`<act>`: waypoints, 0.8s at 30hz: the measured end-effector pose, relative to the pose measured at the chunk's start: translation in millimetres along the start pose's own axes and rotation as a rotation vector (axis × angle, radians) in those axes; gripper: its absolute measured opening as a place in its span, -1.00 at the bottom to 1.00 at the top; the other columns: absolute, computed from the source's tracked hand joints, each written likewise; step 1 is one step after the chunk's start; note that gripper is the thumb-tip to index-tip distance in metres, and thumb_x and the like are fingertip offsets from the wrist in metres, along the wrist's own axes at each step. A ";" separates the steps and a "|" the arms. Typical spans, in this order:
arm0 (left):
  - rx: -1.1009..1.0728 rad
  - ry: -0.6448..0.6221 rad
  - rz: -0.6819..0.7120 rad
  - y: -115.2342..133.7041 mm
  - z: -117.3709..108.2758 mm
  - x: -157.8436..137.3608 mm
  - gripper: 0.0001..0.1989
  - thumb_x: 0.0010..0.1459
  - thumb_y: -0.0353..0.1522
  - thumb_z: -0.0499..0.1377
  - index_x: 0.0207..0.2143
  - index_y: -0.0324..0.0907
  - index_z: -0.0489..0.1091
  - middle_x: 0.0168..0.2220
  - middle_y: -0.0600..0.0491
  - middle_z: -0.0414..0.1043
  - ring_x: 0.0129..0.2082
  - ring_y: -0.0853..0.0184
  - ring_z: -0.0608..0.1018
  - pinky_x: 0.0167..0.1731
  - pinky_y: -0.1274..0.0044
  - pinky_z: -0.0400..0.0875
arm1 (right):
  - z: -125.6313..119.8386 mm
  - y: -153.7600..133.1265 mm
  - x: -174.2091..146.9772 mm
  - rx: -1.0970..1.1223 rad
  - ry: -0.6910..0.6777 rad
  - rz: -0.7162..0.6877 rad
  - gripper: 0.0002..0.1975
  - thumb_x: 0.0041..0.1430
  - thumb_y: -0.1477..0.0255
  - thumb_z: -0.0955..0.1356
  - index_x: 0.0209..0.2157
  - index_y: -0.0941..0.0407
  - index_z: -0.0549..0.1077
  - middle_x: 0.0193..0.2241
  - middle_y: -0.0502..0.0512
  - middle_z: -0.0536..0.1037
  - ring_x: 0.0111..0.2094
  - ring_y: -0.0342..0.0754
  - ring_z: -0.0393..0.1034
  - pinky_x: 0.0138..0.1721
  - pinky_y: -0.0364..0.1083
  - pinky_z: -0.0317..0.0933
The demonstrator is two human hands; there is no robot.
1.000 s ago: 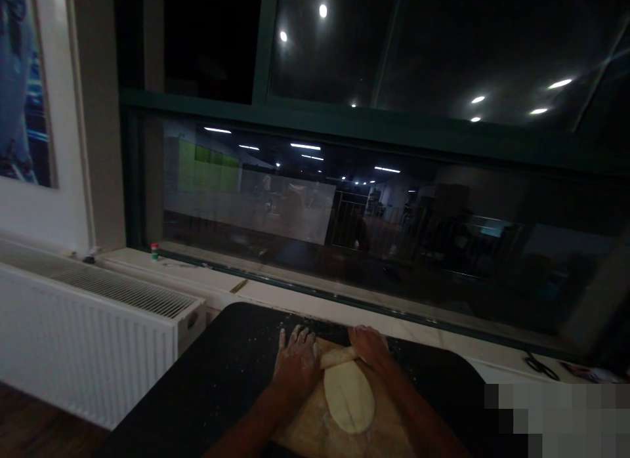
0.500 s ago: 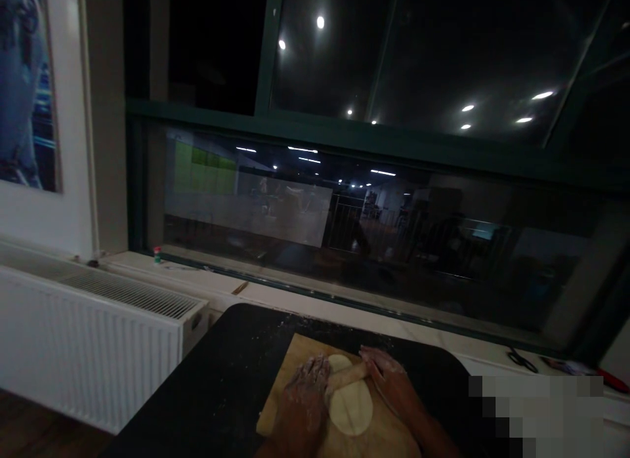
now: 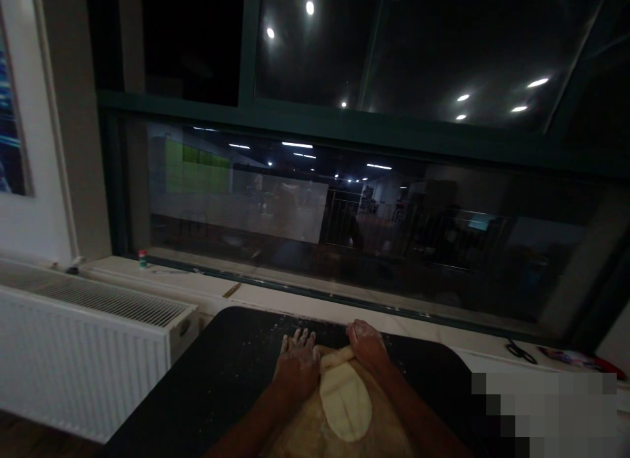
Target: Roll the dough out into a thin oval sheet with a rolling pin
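A thin oval of pale dough [image 3: 346, 402] lies on a wooden board [image 3: 298, 438]. Across its far end sits a short wooden rolling pin [image 3: 337, 358]. My left hand [image 3: 298, 365], dusted with flour, is at the pin's left end with its fingers stretched forward and spread; its palm side is hidden. At the other end, my right hand [image 3: 368, 345] has its fingers bent over the pin, and that tip is covered. Both forearms reach in from the bottom of the view.
The board lies on a black table [image 3: 197, 386] specked with flour. Behind it runs a white window sill [image 3: 275, 300] with scissors [image 3: 520, 352] to the right and a small red-and-green container [image 3: 142, 258] to the left. A white radiator [image 3: 88, 353] stands left of the table.
Both hands and the rolling pin have moved forward, from over the dough to its far end. The dough looks longer. My view has shifted slightly to the right.
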State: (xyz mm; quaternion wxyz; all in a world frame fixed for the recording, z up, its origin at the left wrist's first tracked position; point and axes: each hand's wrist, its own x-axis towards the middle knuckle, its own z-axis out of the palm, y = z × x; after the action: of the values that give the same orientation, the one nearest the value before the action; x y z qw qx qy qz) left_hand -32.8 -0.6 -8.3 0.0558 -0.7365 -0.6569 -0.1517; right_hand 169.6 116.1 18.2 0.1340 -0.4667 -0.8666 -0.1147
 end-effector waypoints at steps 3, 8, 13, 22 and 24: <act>0.009 0.077 0.031 5.5 9.2 -7.6 -0.53 0.41 -0.42 -0.04 0.26 -0.13 0.45 0.39 -0.13 0.34 0.43 -0.01 0.32 0.39 -0.01 0.22 | -12.8 -1.6 -12.3 0.032 0.001 0.038 -0.55 0.50 0.37 0.12 -0.10 0.09 0.63 -0.07 0.25 0.70 0.01 0.06 0.59 0.12 -0.03 0.37; -0.008 0.217 0.134 8.7 24.3 -13.7 -0.55 0.47 -0.43 -0.08 0.23 -0.19 0.46 0.30 -0.19 0.46 0.34 0.04 0.46 0.34 0.08 0.36 | -20.5 11.0 -41.4 0.030 -0.042 0.113 -0.52 0.50 0.33 0.11 -0.03 0.07 0.64 0.15 0.28 0.62 0.27 0.14 0.42 0.35 0.15 0.21; -0.021 0.254 0.176 12.5 27.8 -19.7 -0.52 0.48 -0.43 -0.13 0.24 -0.22 0.47 0.26 -0.19 0.51 0.29 0.07 0.52 0.32 0.12 0.40 | -3.2 27.3 -70.5 -0.015 -0.060 0.173 -0.51 0.44 0.42 0.11 0.06 0.03 0.63 0.13 0.24 0.65 0.26 0.17 0.46 0.38 0.19 0.22; 0.014 0.010 0.136 9.6 1.6 4.1 -0.54 0.47 -0.38 -0.11 0.21 -0.19 0.47 0.26 -0.19 0.49 0.25 -0.02 0.50 0.26 0.05 0.34 | 8.8 31.3 -51.6 -0.016 -0.163 -0.006 -0.49 0.34 0.60 0.15 0.09 0.05 0.60 0.15 0.18 0.64 0.25 0.05 0.46 0.29 -0.07 0.30; 0.011 -0.008 0.104 8.7 -5.5 11.7 -0.56 0.47 -0.38 -0.13 0.10 -0.17 0.51 0.13 -0.18 0.56 0.13 0.01 0.55 0.17 0.08 0.37 | 7.2 30.1 -31.8 -0.052 -0.153 -0.019 -0.54 0.31 0.61 0.20 0.04 0.06 0.62 0.08 0.20 0.67 0.16 0.05 0.53 0.19 -0.12 0.34</act>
State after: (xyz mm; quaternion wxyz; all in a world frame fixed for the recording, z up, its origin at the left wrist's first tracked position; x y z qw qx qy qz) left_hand -24.0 7.9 1.4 0.0652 -0.7699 -0.6187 -0.1420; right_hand 210.8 109.8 2.9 0.0540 -0.4692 -0.8755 -0.1025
